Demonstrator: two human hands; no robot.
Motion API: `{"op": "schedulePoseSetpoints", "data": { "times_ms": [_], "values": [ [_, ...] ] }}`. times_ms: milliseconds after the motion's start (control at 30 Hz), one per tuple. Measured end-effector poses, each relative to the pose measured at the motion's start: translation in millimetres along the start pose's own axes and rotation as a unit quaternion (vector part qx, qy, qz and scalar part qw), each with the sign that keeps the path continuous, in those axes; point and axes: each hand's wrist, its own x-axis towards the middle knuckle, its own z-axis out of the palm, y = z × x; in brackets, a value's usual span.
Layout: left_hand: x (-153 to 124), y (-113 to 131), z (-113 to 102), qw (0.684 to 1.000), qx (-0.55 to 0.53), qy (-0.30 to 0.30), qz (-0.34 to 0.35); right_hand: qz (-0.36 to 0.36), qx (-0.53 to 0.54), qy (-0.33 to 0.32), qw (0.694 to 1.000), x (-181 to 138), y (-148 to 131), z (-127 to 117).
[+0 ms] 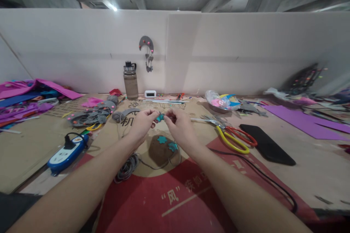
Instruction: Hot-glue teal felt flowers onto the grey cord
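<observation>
Both hands meet over the middle of the table, fingers pinched around a small teal felt piece point(160, 117). My left hand point(144, 123) grips it from one side and my right hand point(177, 122) from the other. Below them lie two teal flower-shaped felt pieces, one felt flower point(162, 139) and a second flower point(172, 147) by my right forearm. Grey yarn point(157, 168) runs past these flowers from a loose coil point(127, 168) under my left forearm. Fingertips partly hide the held piece.
Yellow-and-red-handled scissors point(232, 140) and a black phone point(266, 143) lie to the right. A blue power strip point(67, 154) sits at left. Behind stand a water bottle point(131, 82), a small clock point(150, 94) and a bowl of bagged scraps point(221, 103). Purple felt point(303, 120) lies far right.
</observation>
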Motion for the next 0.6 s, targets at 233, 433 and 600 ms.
{"op": "schedulePoseSetpoints", "data": {
  "times_ms": [233,433,600],
  "values": [
    [2.2,-3.7,0.2,0.998,-0.058,-0.012,-0.016,0.002,-0.007,-0.001,1.000,-0.5,1.7,1.6],
    [-1.1,0.8,4.5,0.993,-0.118,-0.023,-0.018,0.041,0.057,0.007,0.998,1.7,8.3,5.2],
    [-2.7,4.1,6.7,0.992,-0.121,-0.017,-0.010,0.099,0.102,0.021,0.990,4.7,8.8,4.6]
  ]
}}
